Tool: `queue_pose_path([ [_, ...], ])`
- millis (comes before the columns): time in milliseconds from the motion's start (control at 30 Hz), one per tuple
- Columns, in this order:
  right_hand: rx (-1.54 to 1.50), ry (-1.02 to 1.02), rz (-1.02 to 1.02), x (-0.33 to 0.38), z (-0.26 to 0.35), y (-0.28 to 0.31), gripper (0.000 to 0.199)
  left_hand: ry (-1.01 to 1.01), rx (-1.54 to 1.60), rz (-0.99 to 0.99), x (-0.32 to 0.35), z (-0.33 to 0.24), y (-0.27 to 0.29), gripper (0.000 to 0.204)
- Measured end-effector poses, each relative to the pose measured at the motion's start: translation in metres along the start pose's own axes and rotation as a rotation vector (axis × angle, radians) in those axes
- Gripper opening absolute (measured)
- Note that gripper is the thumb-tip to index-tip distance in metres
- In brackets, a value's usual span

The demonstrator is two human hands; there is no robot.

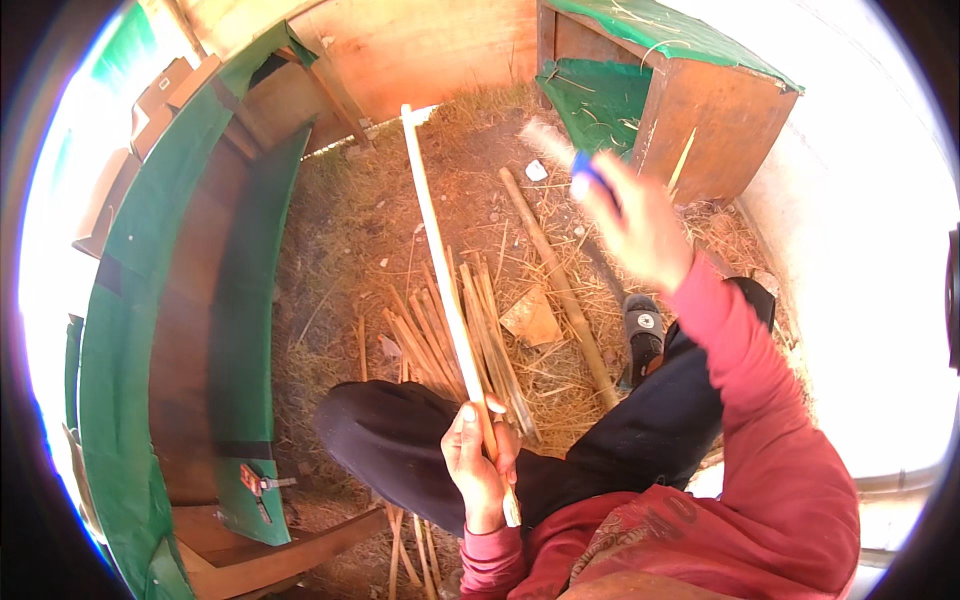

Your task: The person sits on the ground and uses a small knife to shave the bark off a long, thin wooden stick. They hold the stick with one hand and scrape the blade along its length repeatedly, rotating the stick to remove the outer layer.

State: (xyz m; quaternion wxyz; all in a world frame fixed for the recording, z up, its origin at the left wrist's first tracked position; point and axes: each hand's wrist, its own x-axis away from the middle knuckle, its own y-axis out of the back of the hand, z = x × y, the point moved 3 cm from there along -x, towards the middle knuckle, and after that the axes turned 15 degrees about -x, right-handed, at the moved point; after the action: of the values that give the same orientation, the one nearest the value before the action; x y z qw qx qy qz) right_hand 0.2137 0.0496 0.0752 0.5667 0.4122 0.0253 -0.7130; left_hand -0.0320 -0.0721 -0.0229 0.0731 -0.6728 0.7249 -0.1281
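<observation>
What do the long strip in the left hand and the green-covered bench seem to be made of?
Long strip: likely split bamboo, pale, bare, fibrous like the slats on the ground. Bench: brown wooden boards, matte, edged with green fabric-like sheet. Left hand grips the strip.

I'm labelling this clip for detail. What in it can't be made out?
Head view:
- Blue-handled tool in the right hand: motion blur smears its working end.
- Long bamboo strip: the left hand covers part of its lower stretch.
- Bench, left: glare washes out what lies beyond it.

No packages, labels, signs, screens
</observation>
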Motion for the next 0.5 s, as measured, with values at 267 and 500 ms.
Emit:
queue_pose_path([
  [267,-0.183,0.108,0.374,0.063,0.003,-0.043,0.026,0.07,-0.157,0.107,0.003,0.002,-0.013,0.043],
  [500,0.006,0.281,0.606,0.012,0.002,-0.028,0.027,0.08,-0.243,0.086,-0.004,-0.007,-0.021,0.043],
])
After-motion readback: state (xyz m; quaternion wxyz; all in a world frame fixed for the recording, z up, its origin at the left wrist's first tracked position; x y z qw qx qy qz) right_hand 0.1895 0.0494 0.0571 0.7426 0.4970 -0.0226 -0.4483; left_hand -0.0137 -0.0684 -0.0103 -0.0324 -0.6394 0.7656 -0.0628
